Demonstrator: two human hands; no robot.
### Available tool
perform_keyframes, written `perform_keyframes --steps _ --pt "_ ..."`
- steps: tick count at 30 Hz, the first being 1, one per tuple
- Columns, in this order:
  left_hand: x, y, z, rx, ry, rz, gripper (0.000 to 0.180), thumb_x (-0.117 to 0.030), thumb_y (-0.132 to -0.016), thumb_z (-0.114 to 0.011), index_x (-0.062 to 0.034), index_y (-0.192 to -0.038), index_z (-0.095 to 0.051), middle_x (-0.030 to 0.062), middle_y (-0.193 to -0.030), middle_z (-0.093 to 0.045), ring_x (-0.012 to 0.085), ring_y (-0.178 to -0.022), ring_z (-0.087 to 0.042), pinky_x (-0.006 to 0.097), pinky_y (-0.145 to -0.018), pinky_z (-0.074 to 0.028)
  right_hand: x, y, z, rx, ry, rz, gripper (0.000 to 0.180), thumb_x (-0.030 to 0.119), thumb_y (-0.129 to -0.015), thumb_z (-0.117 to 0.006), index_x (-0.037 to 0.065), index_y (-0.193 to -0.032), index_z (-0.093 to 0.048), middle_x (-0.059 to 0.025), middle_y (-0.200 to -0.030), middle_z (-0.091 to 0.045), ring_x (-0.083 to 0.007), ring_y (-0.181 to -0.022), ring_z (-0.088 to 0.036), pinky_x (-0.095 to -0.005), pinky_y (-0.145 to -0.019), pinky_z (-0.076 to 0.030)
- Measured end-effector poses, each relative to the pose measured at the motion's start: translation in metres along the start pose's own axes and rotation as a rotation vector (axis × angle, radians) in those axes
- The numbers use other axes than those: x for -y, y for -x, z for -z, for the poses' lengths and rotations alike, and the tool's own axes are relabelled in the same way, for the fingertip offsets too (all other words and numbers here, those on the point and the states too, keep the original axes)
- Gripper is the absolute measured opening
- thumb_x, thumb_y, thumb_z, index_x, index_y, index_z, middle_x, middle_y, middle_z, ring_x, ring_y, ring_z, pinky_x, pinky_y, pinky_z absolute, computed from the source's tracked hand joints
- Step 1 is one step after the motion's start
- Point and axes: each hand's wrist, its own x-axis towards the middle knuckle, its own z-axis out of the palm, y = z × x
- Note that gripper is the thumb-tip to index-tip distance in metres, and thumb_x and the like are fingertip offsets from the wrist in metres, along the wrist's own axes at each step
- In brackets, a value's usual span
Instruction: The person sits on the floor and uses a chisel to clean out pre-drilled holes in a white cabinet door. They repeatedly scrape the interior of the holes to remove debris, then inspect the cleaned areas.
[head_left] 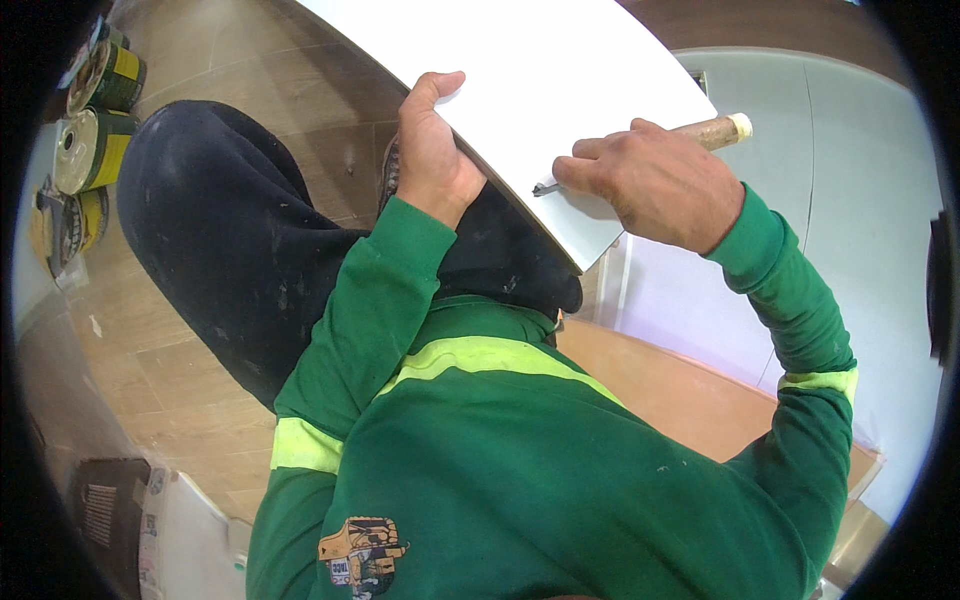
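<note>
A white board slants over my right thigh, its narrow corner pointing toward me. My left hand grips the board's left edge, thumb on the white face and the other fingers underneath, hidden. My right hand is closed around a wooden-handled tool above the board. The handle's pale end sticks out on the right. On the other side of the fist, a small dark metal tip meets the white face near the board's corner. The tool's exact kind is hidden by my fingers.
Several green and yellow cans stand at the far left on the wood-look floor. Large pale panels are on the right, with an orange-tan board below them. My bent left knee rises beside the work.
</note>
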Motion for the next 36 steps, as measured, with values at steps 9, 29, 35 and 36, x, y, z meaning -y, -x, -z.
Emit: perform_keyframes --steps 9,29,35,36 --pt "0.001 -0.001 -0.005 0.002 0.005 0.022 0.059 -0.025 -0.098 -0.057 0.0079 -0.144 -0.043 0.0254 -0.138 -0.054 0.0398 -0.138 -0.055 0.056 -0.117 -0.048 -0.003 0.002 0.000 -0.097 -0.020 0.094 0.029 0.005 -0.087 -0.072 0.007 -0.116 -0.067 -0.0104 -0.092 -0.074 -0.0341 -0.084 -0.078 -0.0441 -0.074 -0.063" --pt "0.004 -0.007 0.001 0.034 0.033 -0.018 0.053 -0.022 -0.099 -0.056 0.0101 -0.140 -0.046 0.0257 -0.137 -0.056 0.0385 -0.134 -0.059 0.053 -0.117 -0.049 0.035 0.010 -0.006 -0.091 -0.331 -0.355 0.017 -0.003 -0.091 -0.060 0.002 -0.105 -0.066 -0.0247 -0.091 -0.074 -0.0455 -0.087 -0.073 -0.0529 -0.077 -0.058" --pt "0.002 -0.003 -0.001 0.012 0.032 -0.018 0.053 -0.022 -0.099 -0.057 0.0108 -0.140 -0.046 0.0261 -0.138 -0.056 0.0383 -0.135 -0.058 0.053 -0.117 -0.048 0.017 0.020 0.001 -0.155 -0.371 -0.368 0.010 0.001 -0.098 -0.060 0.000 -0.106 -0.068 -0.0241 -0.092 -0.074 -0.0453 -0.088 -0.072 -0.0501 -0.079 -0.057" --pt "0.002 -0.003 -0.001 0.004 0.036 -0.014 0.053 -0.022 -0.099 -0.057 0.0107 -0.140 -0.046 0.0261 -0.137 -0.056 0.0381 -0.135 -0.058 0.053 -0.118 -0.048 0.018 0.021 0.000 -0.156 -0.360 -0.366 0.010 0.002 -0.099 -0.061 0.000 -0.106 -0.068 -0.0235 -0.092 -0.074 -0.0451 -0.086 -0.072 -0.0500 -0.078 -0.057"
